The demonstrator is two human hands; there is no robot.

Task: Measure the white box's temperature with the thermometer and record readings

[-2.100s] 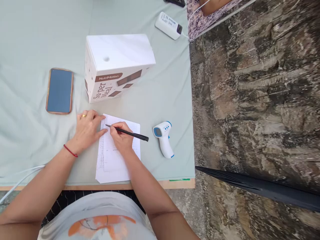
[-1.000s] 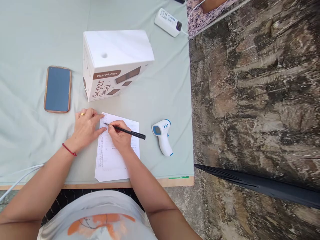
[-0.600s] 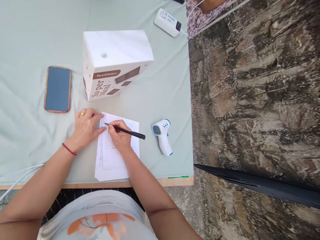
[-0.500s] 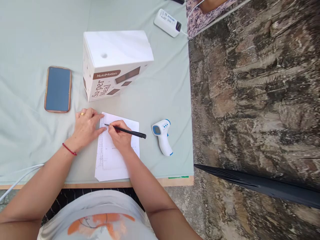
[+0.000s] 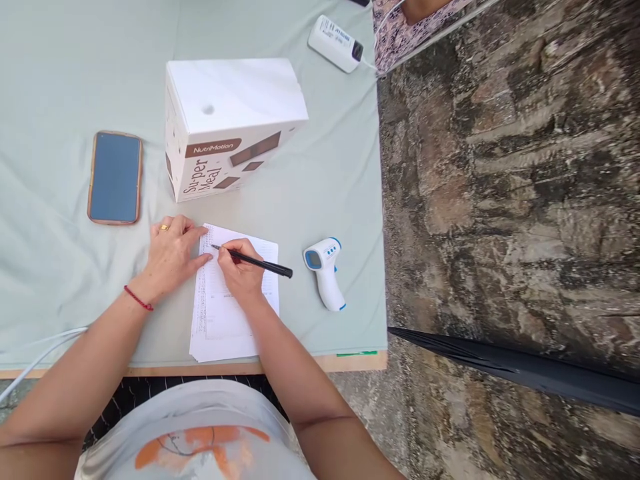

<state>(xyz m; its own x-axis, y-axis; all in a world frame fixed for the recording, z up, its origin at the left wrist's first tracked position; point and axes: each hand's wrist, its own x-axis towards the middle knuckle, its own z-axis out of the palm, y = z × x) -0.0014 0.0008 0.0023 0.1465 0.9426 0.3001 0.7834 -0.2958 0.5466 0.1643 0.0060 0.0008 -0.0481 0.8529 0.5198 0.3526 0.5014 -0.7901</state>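
My right hand [image 5: 241, 272] is closed around a black pen [image 5: 265, 265], its tip at the upper left part of a stack of printed paper sheets [image 5: 227, 337]. Small handwriting runs down the left margin of the top sheet. My left hand [image 5: 173, 253] lies open, thumb and index fingertips touching the sheets' left edge, with a ring on one finger. Just beyond the hands stands a white and brown NutriMotion box [image 5: 235, 93]. To the right of the paper lies a white and blue infrared thermometer [image 5: 324, 273].
A smartphone [image 5: 115, 177] in a brown-edged case lies left of the box. At the back right is a white device [image 5: 335, 43] with a cable. Another person's arm [image 5: 425, 9] shows at the top edge. A stone wall [image 5: 500, 200] borders the table's right side.
The pen tip has shifted very slightly to the right and up on the paper with my right hand. My left hand stays in place on the sheets' edge.
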